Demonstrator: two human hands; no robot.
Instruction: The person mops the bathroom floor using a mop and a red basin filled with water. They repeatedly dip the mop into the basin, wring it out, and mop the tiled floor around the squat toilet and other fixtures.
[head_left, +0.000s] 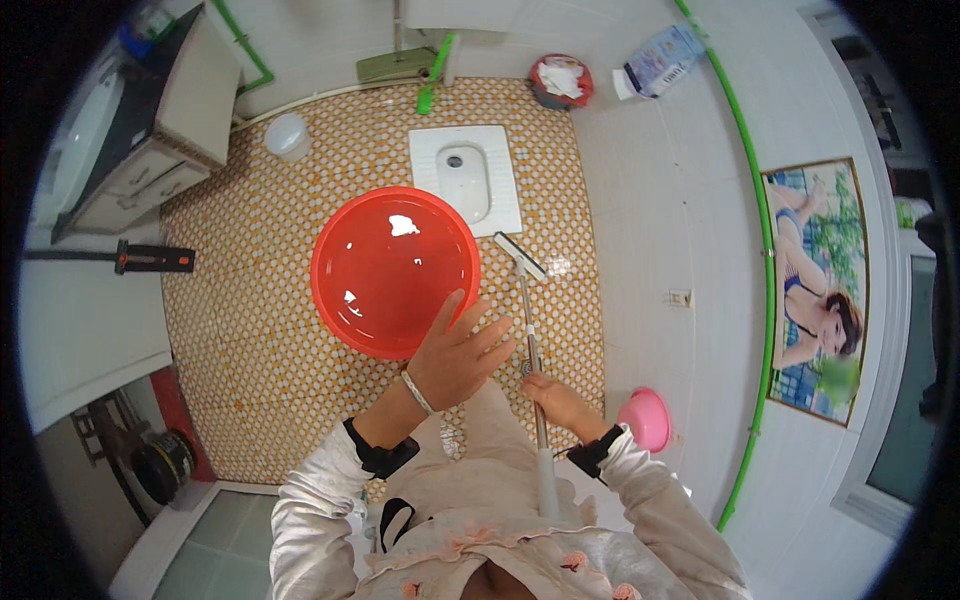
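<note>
My left hand (456, 352) is raised with its fingers spread, over the near right rim of a large red plastic basin (375, 277); whether it touches the rim I cannot tell. The basin holds water with bright reflections. In my right hand (559, 401) is the metal pole of a floor squeegee (520, 256), gripped partway along. Its pale lower handle reaches back beside my body, and its white head with a dark blade rests on the tiled floor (247, 337), right of the basin. A white squat toilet (469, 184) lies just beyond, partly overlapped by the basin.
A lidded white bucket (288, 137) stands far left near a cabinet (180, 127). Against the far wall are a green flat mop (397, 65), a green brush (427, 94) and a waste bin (561, 81). A pink basin (645, 420) sits at the right wall, below a green pipe (766, 255).
</note>
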